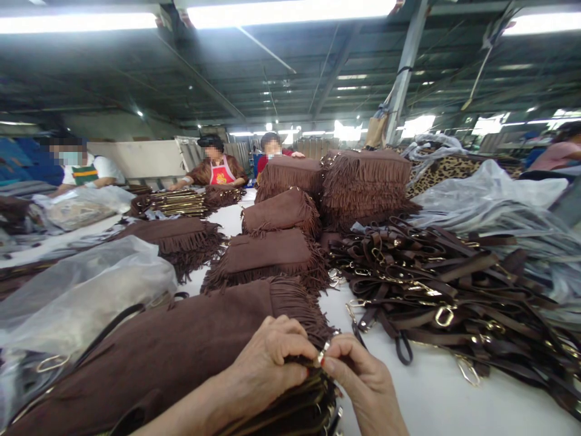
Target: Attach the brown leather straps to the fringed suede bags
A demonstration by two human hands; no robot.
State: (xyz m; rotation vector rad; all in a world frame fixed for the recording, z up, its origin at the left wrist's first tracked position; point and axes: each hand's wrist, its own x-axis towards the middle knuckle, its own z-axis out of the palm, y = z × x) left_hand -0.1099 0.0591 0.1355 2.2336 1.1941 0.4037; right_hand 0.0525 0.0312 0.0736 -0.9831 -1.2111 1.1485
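In front of me lies a stack of brown fringed bags (195, 321), with the fringe at its right end. At that end my left hand (270, 354) is closed on the top bag's corner, thumb below and fingers above. My right hand (356, 369) pinches a small shiny metal clasp (324, 350) between thumb and forefinger, right beside the left fingertips. Whether the clasp is hooked to the bag is hidden by the fingers. Below the hands show the dark stacked edges of more bags (295, 402).
A heap of dark brown straps (436, 290) with gold hooks spreads at the right. Further back stand more fringed stacks (363, 175). Clear plastic bags (91, 284) lie at left. Several co-workers, one in a red apron (222, 174), sit across the white table (454, 393).
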